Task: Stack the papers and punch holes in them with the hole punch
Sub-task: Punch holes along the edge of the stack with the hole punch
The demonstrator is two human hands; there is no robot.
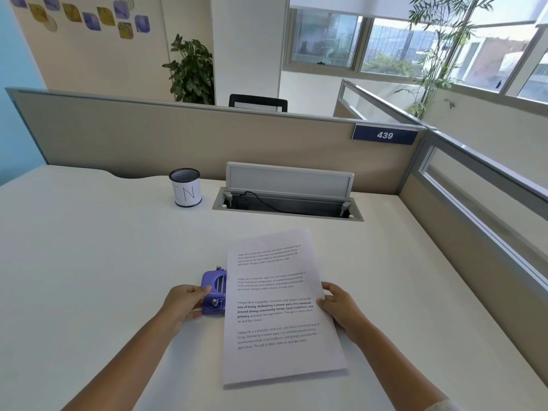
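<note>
Step in hand: the papers (281,307) already lie as one stack, edges close to flush, though a lower sheet peeks out at the near corner; by my reading the punching itself is about to happen, the stack's left edge being fed into the hole punch (214,292)

Papers: printed sheets on the white desk (89,262), lying lengthwise from 12 to 6 o'clock in front of the person; top page shows four blocks of text

Hole punch: small and purple, at 9 o'clock of the stack, touching its left edge about midway along; whether the sheets sit fully inside the slot cannot be told

Left hand (185,304): wrapped round the punch from its 9 o'clock side, thumb on top, fingers curled beneath; gripping it, not yet visibly squeezing

Right hand (339,305): at 3 o'clock of the stack, fingers loosely bent, tips resting on the right edge of the paper; steadying or nudging, not clutching

Next move calls for: sheets pushed home against the punch's back stop, edges kept square by the right hand; then a firm press down on the lever

Risk: a sheet slipping sideways would leave the holes out of line

Elsewhere: a mesh pen cup (185,188) marked "IN" at 11 o'clock; an open cable tray (287,200) at 12 o'clock
</note>
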